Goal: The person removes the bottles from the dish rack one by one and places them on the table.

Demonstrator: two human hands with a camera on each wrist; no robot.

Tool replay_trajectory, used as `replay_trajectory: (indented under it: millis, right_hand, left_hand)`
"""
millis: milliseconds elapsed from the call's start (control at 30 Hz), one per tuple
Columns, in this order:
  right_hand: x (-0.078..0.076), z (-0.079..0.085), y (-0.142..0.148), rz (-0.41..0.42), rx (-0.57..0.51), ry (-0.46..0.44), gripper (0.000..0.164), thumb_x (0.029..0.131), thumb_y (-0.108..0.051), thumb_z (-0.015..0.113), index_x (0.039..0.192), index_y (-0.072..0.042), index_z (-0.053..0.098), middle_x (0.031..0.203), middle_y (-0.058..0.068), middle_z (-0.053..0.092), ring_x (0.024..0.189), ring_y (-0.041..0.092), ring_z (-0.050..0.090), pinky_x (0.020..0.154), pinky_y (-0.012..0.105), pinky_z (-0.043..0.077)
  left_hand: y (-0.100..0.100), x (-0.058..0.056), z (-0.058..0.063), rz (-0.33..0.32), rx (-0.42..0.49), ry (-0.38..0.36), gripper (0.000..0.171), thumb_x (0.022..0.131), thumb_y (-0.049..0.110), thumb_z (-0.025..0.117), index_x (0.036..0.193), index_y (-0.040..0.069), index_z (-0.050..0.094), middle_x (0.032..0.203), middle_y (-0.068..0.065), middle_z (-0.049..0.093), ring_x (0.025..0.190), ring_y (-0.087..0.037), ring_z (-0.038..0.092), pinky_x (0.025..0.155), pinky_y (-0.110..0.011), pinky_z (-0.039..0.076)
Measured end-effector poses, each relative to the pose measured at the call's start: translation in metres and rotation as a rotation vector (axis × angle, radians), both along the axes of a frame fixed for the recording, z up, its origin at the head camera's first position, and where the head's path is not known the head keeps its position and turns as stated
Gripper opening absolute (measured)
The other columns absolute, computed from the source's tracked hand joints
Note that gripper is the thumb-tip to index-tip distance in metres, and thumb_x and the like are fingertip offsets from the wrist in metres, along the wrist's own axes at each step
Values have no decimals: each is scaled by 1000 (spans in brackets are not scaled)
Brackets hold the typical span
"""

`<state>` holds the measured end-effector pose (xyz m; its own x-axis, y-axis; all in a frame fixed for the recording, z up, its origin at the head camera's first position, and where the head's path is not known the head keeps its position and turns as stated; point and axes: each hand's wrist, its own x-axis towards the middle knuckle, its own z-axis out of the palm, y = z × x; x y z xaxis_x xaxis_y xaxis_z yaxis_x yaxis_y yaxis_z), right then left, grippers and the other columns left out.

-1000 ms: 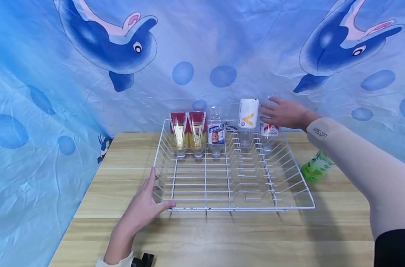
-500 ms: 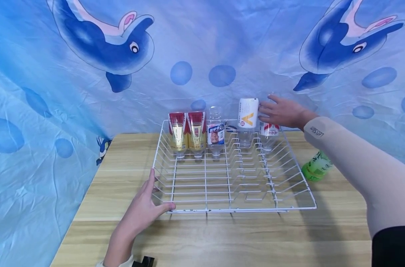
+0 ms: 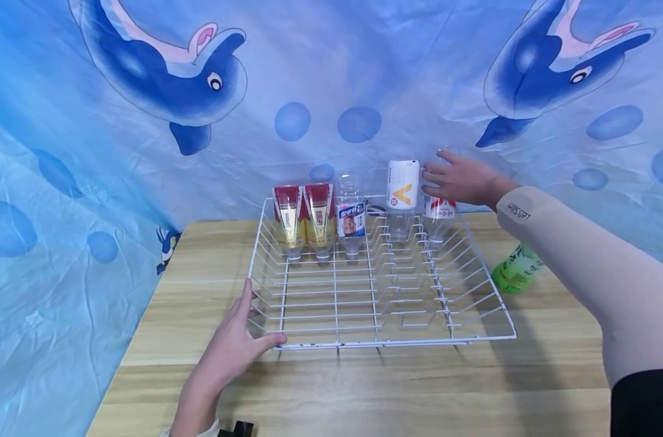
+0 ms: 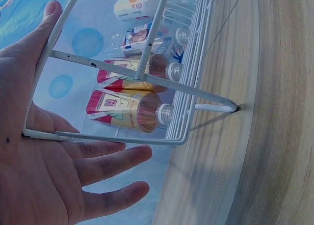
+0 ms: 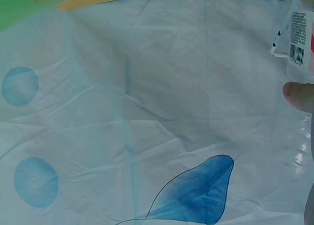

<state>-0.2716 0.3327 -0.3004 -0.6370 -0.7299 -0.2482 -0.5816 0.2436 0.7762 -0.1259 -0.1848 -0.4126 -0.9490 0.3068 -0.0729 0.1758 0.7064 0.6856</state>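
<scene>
Several bottles stand upside down along the back of the white wire rack (image 3: 397, 345). My right hand (image 3: 468, 180) is at the back right, its fingers around the upper part of a clear bottle (image 3: 439, 209) with a red-and-white label. In the right wrist view only a thumb (image 5: 298, 95) shows against that bottle. Left of it are a white-labelled bottle (image 3: 402, 185), a blue-labelled bottle (image 3: 351, 221) and two red-and-gold bottles (image 3: 289, 212). My left hand (image 3: 234, 343) touches the rack's front left corner, with the thumb on the front rim and the fingers extended, seen in the left wrist view.
A green bottle (image 3: 517, 271) is on the wooden table (image 3: 364, 394), right of the rack, partly behind my right sleeve. A blue dolphin-print curtain (image 3: 331, 73) hangs behind the table. Wire prongs rise on the rack's right half.
The view has shifted slightly. Both hands keep nearly the same places, the left at the rack's corner and the right at the red-and-white-labelled bottle. The bottles stay in the rack.
</scene>
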Motion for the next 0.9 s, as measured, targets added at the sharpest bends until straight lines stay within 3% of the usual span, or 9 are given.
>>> replay_trajectory:
  millis: [367, 567, 900]
  right_hand:
    - [14, 17, -3, -21, 29, 29, 80, 68, -4, 92, 139, -16, 58, 143, 17, 54, 137, 37, 43, 113, 59, 32]
    - [28, 29, 3, -51, 26, 28, 82, 69, -4, 91, 142, -15, 56, 145, 18, 52, 138, 38, 42, 114, 60, 31]
    - [44, 55, 2, 2, -20, 93, 76, 70, -2, 90, 138, -15, 59, 141, 18, 55, 134, 37, 46, 112, 58, 35]
  left_hand:
    - [0, 2, 4, 7, -2, -16, 129, 78, 59, 80, 161, 22, -12, 157, -23, 32, 126, -38, 54, 105, -63, 40]
    - [3, 3, 4, -10, 9, -10, 129, 78, 62, 78, 161, 20, -11, 157, -21, 34, 124, -36, 54, 101, -59, 45]
    - [1, 9, 6, -1, 6, 1, 127, 80, 61, 77, 161, 16, -11, 157, -23, 32, 125, -37, 54, 104, -61, 42]
